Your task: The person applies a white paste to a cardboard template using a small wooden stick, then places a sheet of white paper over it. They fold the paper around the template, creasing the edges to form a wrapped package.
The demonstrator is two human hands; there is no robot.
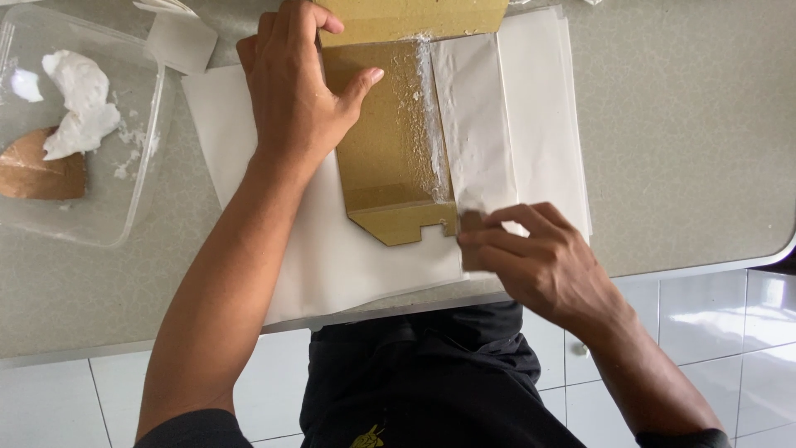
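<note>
A flat brown cardboard piece [390,158] lies on white paper sheets [332,257] on the grey table [688,124]. Its right half is coated with white paste [473,133]. My left hand [294,83] presses flat on the cardboard's upper left part, fingers spread. My right hand [531,257] pinches a small brown cardboard scraper [471,222] at the lower edge of the pasted area, touching the cardboard's bottom corner.
A clear plastic tub [124,216] at the left holds a lump of white paste [79,99] and a brown cardboard scrap [37,170]. A white card [181,40] lies by the tub. The table edge runs near my body, with white floor tiles [721,323] below.
</note>
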